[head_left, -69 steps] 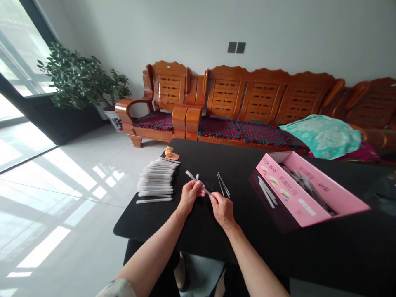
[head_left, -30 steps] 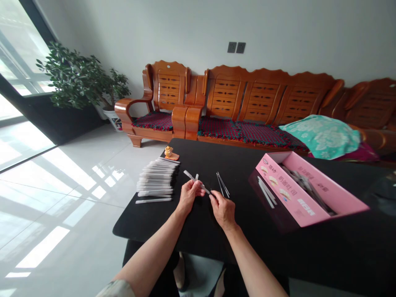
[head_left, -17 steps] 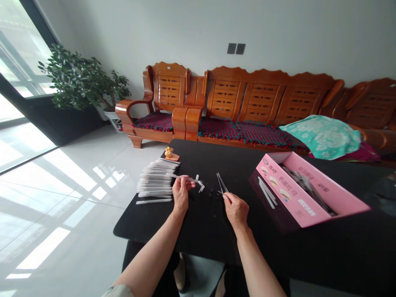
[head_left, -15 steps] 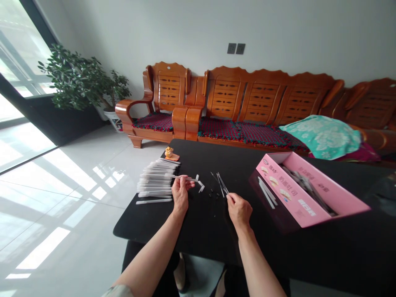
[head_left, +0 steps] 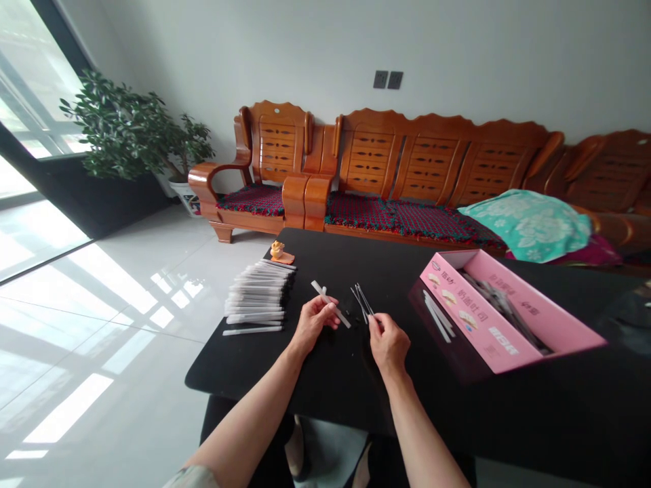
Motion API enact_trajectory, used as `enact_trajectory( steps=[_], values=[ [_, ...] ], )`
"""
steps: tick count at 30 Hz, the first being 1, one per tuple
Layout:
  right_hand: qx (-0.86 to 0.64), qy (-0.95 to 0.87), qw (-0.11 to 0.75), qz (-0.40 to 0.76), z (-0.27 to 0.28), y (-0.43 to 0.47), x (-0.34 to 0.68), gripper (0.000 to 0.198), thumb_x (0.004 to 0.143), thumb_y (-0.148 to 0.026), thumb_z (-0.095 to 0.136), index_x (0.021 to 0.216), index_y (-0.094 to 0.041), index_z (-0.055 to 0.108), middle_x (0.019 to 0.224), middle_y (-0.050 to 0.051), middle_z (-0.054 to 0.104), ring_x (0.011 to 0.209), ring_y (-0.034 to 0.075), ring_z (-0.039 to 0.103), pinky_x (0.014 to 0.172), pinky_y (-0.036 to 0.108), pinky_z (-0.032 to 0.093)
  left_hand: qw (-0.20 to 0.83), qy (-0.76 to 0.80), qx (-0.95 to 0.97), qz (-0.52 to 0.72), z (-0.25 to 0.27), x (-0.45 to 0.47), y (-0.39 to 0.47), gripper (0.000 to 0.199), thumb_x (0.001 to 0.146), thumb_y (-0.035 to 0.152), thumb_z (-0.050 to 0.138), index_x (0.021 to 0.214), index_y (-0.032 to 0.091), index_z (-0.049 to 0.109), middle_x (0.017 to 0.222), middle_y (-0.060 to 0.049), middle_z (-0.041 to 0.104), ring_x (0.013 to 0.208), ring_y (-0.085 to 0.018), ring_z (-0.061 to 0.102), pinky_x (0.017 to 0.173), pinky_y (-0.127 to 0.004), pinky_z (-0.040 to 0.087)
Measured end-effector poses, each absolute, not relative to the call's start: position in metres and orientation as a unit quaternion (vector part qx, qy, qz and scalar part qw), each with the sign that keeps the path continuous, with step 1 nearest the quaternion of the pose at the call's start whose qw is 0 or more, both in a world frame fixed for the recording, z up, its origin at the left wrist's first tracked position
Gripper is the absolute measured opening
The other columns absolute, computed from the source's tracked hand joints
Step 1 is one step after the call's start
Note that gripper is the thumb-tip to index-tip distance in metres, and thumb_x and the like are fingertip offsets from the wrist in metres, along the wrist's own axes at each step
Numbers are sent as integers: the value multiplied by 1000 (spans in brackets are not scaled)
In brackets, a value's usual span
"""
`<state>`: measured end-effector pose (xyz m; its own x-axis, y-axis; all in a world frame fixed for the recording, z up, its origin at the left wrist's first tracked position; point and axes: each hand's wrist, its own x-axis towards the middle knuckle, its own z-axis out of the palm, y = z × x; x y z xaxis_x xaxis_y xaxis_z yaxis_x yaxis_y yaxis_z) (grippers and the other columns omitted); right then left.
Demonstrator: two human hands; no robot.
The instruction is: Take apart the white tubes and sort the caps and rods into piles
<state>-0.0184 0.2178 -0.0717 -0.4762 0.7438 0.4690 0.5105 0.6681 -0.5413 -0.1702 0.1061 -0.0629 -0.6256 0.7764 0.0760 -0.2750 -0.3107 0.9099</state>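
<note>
A black tabletop (head_left: 315, 379) is filling the lower middle of the view, with a carved wooden sofa (head_left: 432, 169) and a potted plant (head_left: 132, 129) standing behind it on a pale tiled floor. On the right of the tabletop a pink cardboard box (head_left: 508, 325) is lying open, with dark thin rods inside and a few white sticks (head_left: 437, 315) resting beside its near wall. On the left, a neat stack of white pen barrels (head_left: 257, 295) is lying in rows, one stray barrel just in front of it, and a small orange figurine (head_left: 279, 252) is sitting just beyond the stack.

Between stack and box, the person's two bare hands are working close together. The left hand (head_left: 315, 322) is pinching a single white pen barrel (head_left: 330, 303) in a narrow grip, tilting it up and away over the tabletop. The right hand (head_left: 389, 342) is closing thumb and forefinger on the near end of a few thin dark refills (head_left: 362, 300) that are lying fanned on the tabletop — whether one is already lifted clear cannot be told.

The step in hand appears to be picking up a refill for the barrel being held. The next move is likely calling for fine alignment — bringing the refill's tip to the barrel's open end and sliding it in straight.
</note>
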Motion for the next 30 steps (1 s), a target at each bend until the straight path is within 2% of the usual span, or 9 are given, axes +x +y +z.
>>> enact_trajectory(
  steps=[2,6,9,12,15,20,23,27,30],
  values=[
    [-275,-848,382,245,-67,209,-23,32,94,-38,45,98,-15,67,88,10,70,75,17,64,72,25,44,367,476,287,746,-62,-167,106,34,75,42,74,89,12,67,67,-3,63,55,-13,60,50,-23,50],
    [-171,-856,325,363,-56,193,-30,29,93,-35,47,102,-17,67,93,8,70,81,17,65,76,24,47,379,479,317,725,-59,-165,104,32,74,38,76,88,10,70,66,-4,63,54,-11,57,51,-22,48],
    [-178,-843,269,430,-53,192,-29,26,91,-37,50,87,-18,68,73,3,67,66,15,61,63,23,45,357,471,290,753,-58,-169,103,37,75,39,74,100,12,69,73,-4,65,55,-10,56,51,-21,46],
    [-189,-810,225,507,-53,197,-25,25,86,-40,57,79,-17,65,60,-1,60,52,11,54,50,21,40,331,459,254,785,-58,-175,103,35,78,42,71,98,13,69,76,-4,64,55,-9,54,48,-19,42],
    [-185,-760,188,595,-51,199,-26,31,85,-46,56,83,-15,65,60,-1,62,44,8,48,42,19,34,347,460,251,778,-58,-176,102,34,77,44,71,90,12,69,75,-5,64,54,-8,54,47,-19,41],
    [-175,-654,82,731,-46,194,-33,48,86,-58,49,96,-13,62,59,2,66,32,6,43,32,17,23,422,442,289,737,-53,-169,99,39,78,48,70,92,11,70,66,-4,62,54,-10,55,52,-21,43],
    [-155,-584,37,796,-48,189,-35,48,86,-59,50,92,-13,60,50,-3,58,28,4,31,30,17,19,433,433,296,733,-52,-169,98,40,81,50,66,92,11,70,61,-3,59,51,-10,52,50,-21,41],
    [-180,-572,64,798,-52,181,-35,42,87,-58,49,82,-17,57,41,-13,28,31,4,14,32,18,17,410,455,281,739,-57,-172,100,37,81,47,67,82,10,70,58,-3,58,49,-9,51,47,-20,40],
    [-217,-719,161,640,-48,175,-37,42,90,-55,44,74,-18,57,46,-7,38,38,6,30,40,19,25,391,471,260,747,-61,-173,102,37,79,48,68,80,10,71,59,-4,60,49,-10,52,47,-21,40]
  ],
)
